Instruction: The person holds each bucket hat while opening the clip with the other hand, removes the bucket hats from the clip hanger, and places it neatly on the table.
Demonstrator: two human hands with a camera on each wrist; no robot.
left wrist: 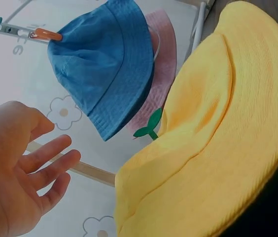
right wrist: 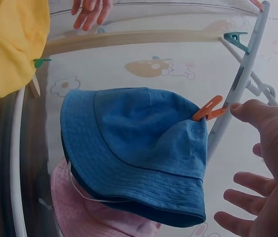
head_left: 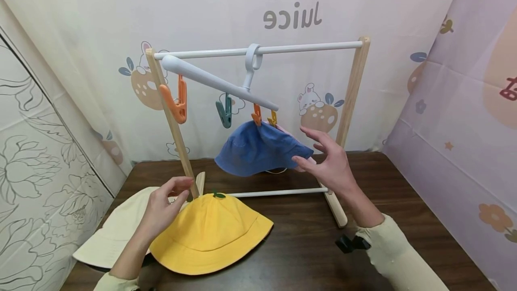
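1. Desk [head_left: 404, 201]: dark wood surface. It carries a drying rack [head_left: 355, 89] with wooden uprights and white rails, standing toward the rear edge. A white clip hanger [head_left: 220, 85] hangs tilted from the top rail.

2. Cream hat [head_left: 109, 232]: lies flat near the front left corner of the desk, partly covered by the yellow hat.

3. Yellow hat [head_left: 210, 232]: a bucket hat with a small green leaf on the crown, resting crown-up near the front edge, just in front of the rack's left upright. Judged light, soft and non-slippery; it should fold under any grip. Take hold at the brim, where the stitched rows give the most body.

4. Blue hat [head_left: 258, 149]: a bucket hat hanging by its brim from an orange clip [right wrist: 209, 109], above the rear centre of the desk. Judged light and limp; it will likely swing if pushed. Support the brim close to the clip when handling.

5. Pink hat [right wrist: 87, 210]: hangs behind the blue hat, mostly hidden. Its clip cannot be confirmed.

6. Right hand [head_left: 327, 160]: fingers spread and nearly straight, holding nothing, just beside the blue hat's brim. Contact with the brim cannot be confirmed.

7. Left hand [head_left: 163, 210]: fingers loosely extended, holding nothing, poised above the yellow hat's left brim near the rack's left upright.

8. Spare clips: one orange, one teal, unused on the hanger's raised end.
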